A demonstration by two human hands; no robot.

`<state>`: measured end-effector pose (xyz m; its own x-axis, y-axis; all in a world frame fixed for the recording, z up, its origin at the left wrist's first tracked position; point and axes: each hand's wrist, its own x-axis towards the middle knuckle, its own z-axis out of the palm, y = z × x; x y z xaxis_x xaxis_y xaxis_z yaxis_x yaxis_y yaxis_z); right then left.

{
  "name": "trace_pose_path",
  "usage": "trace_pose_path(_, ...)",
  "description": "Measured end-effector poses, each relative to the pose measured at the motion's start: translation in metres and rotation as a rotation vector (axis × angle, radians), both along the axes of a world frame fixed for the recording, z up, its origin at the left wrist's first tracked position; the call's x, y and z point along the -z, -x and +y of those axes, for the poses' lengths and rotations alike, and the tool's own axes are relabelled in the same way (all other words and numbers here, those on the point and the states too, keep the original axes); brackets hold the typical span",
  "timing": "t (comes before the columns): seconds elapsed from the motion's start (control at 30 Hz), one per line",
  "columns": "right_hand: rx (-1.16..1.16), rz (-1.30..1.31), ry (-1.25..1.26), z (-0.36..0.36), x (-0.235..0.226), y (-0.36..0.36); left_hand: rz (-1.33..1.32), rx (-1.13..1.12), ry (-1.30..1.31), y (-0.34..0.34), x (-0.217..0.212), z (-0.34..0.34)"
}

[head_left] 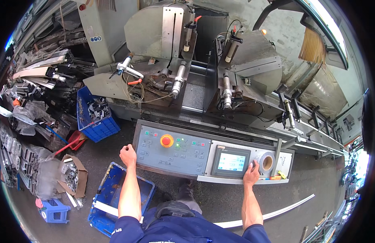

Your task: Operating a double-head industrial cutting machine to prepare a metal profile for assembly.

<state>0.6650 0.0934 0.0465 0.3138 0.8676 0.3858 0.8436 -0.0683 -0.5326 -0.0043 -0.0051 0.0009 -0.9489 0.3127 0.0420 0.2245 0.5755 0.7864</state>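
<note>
We're at the long grey control console (pixel 171 150) of the double-head metal cutting machine (pixel 187 60). Left hand (pixel 128 154) rests on the console's left edge, fingers curled loosely over the rim, holding nothing. Right hand (pixel 251 174) lies on the console's lower edge, just right of the small blue-lit touch screen (pixel 231 161), fingers spread flat, nothing gripped, and just beside the roll of grey tape (pixel 267 162).

Risks as we judge them:
- The round red stop button on its yellow collar (pixel 166 140) and the grey keypad (pixel 147 143) are near the left hand. A slip could press a key unintended and start a clamp or cut cycle.
- The right hand's fingertips lie close to the touch screen; a stray brush could change a setting.
- The tape roll and the small yellow and orange bits (pixel 279 175) lie loose on the panel; a nudge would drop them to the floor.
- On the floor: a long curved white strip (pixel 272 212) behind our right and a blue plastic crate (pixel 110 194) at our left foot. Both are trip hazards if we step back.
- Loose cables (pixel 138 93) hang across the left saw head; we can't tell whether they clear the moving parts.
</note>
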Motion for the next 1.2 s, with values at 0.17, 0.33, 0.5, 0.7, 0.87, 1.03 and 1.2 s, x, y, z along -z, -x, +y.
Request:
trace_pose_path(0.17, 0.001, -0.004, -0.02, 0.0, -0.0014, -0.0012, 0.007, 0.008, 0.028, -0.0022, -0.0015, 0.0036)
trace_pose_path(0.33, -0.001, 0.022, -0.014, -0.0015, -0.0039, 0.0022, 0.006, 0.011, 0.023, -0.0014, -0.0036, 0.0009)
trace_pose_path(0.5, -0.007, 0.002, -0.033, 0.0001, -0.0037, 0.0002, -0.01, 0.004, 0.028, -0.0014, -0.0043, 0.0004)
trace_pose_path(0.7, 0.01, -0.012, 0.004, -0.001, -0.0025, -0.0008, 0.016, 0.009, -0.001, -0.0027, -0.006, 0.0011)
trace_pose_path(0.87, 0.008, -0.005, -0.009, -0.0012, -0.0034, 0.0005, 0.02, 0.008, 0.018, -0.0009, -0.005, 0.0006)
trace_pose_path(1.03, 0.02, 0.002, 0.009, -0.0011, -0.003, -0.0002, 0.013, 0.02, 0.013, -0.0021, -0.0071, 0.0006)
trace_pose_path(1.2, 0.012, -0.007, 0.001, -0.0007, -0.0021, -0.0023, 0.03, 0.0, 0.019, -0.0033, -0.0078, 0.001)
